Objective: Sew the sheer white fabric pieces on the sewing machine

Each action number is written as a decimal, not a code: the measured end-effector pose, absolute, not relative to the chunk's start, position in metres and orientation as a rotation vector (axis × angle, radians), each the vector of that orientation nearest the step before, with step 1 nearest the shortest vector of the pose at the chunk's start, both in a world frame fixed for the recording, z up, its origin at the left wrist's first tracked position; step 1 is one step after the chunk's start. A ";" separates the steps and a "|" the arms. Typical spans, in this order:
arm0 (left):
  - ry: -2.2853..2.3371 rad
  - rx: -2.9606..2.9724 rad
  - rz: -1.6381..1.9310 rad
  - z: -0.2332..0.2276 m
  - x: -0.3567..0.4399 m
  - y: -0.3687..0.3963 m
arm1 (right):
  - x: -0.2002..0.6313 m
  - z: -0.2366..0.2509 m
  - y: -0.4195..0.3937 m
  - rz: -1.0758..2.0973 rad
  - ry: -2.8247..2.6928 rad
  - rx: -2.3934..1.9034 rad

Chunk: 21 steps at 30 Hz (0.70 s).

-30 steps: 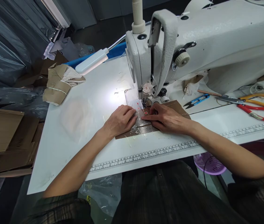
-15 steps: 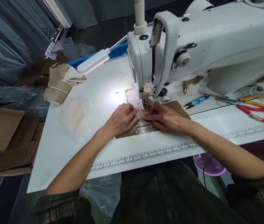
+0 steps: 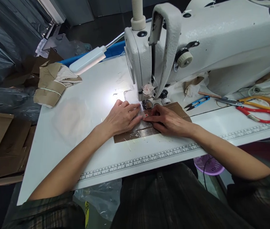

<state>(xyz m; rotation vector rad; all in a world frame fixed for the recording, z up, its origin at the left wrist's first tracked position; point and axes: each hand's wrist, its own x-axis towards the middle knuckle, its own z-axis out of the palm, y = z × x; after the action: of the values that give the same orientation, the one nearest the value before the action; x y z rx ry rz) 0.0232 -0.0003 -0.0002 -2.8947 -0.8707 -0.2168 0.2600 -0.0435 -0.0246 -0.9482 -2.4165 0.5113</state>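
A flat brown piece point(image 3: 135, 134) is laid on the white table point(image 3: 82, 127) directly before the presser foot point(image 3: 146, 104) of the white sewing machine point(image 3: 197, 44). The left hand point(image 3: 122, 117) is pressed palm-down on the piece's left part, fingers extended and together, nothing clasped. The right hand point(image 3: 167, 120) is laid flat on its right part, fingers pointed left and touching the left fingertips near a small red mark point(image 3: 146, 115). Blue thread snips point(image 3: 198, 102) and scissors with orange point(image 3: 256, 102) and red handles point(image 3: 259, 115) are noted on the table to the right, well apart. A printed ruler strip point(image 3: 144, 159) is seen along the near edge.
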 end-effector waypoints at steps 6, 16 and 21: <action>-0.951 -2.824 -0.336 -0.009 0.033 -0.002 | 0.262 -0.027 -0.042 0.604 -2.331 -1.033; -0.985 -2.873 -0.563 -0.021 0.030 -0.002 | 0.261 -0.032 -0.042 0.587 -2.295 -1.066; -0.969 -2.875 -0.632 -0.021 0.029 -0.006 | 0.262 -0.030 -0.042 0.591 -2.319 -1.055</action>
<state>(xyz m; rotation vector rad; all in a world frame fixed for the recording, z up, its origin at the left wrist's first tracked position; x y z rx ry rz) 0.0294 -0.0063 -0.0215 -2.8750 -0.9691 -0.6320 0.2615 -0.0422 -0.0298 -1.0546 -2.3192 0.5914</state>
